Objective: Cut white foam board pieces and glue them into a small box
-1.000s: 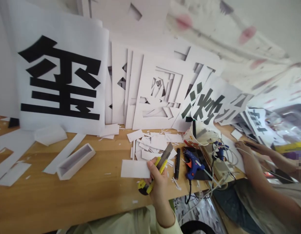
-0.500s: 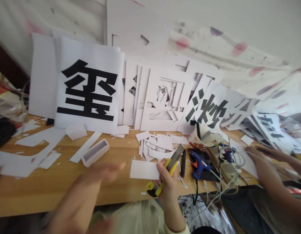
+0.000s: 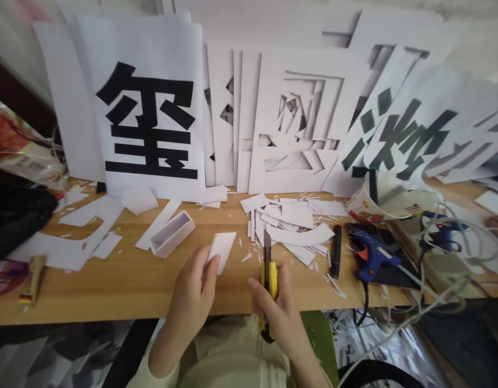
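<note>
Above the front edge of a wooden desk (image 3: 123, 293), the left hand (image 3: 196, 285) pinches a small white card (image 3: 222, 250) between thumb and fingers. Near it, the right hand (image 3: 279, 310) has its fingers wrapped around a yellow utility knife (image 3: 272, 277), blade pointing toward the back edge. Beyond the hands lie an open white box (image 3: 174, 235) and paper scraps (image 3: 295, 213); a blue glue gun (image 3: 372, 261) lies toward the desk's right end.
</note>
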A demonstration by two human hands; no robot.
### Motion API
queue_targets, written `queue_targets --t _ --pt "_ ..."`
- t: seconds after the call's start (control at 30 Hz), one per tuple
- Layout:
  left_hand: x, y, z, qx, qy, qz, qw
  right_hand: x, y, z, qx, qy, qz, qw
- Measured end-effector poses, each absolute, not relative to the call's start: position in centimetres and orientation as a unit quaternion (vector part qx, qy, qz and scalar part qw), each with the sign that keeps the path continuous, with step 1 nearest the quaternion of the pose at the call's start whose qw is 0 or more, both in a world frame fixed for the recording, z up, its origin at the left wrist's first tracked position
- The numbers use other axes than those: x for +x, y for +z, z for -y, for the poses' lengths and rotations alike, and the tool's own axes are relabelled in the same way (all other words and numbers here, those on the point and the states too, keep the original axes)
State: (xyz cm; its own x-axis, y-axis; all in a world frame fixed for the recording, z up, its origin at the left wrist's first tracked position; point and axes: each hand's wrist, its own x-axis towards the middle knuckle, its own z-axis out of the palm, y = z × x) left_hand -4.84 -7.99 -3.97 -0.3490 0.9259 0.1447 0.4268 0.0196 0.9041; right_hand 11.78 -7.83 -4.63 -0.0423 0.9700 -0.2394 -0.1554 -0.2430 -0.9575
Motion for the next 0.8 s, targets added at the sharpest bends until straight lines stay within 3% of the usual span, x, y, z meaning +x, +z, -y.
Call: queue_targets --t 0.1,0.17,0.33,0.53,0.8 --pt "-6.9 -4.7 8.7 0.621 0.402 -0.670 0.057 12.8 -4.6 8.0 -0.486 0.606 0.464 0.425" --pt "-7.5 -5.4 9.1 0.648 0.355 -0.674 0.006 13.0 -4.6 7.9 -0.487 0.561 0.535 0.403" --pt "-7.9 -6.9 8.8 0.655 0.323 -0.683 0.014 12.8 -5.6 7.3 -0.508 0.388 0.686 0.347" --pt "-8.4 -8.0 8.1 0.648 0.316 -0.692 0.023 11.9 -6.5 6.8 -0.543 0.357 0.715 0.258" --pt "-8.8 -7.8 8.3 0.655 0.308 -0.689 0.042 11.2 -5.9 6.1 -0.524 0.373 0.732 0.224"
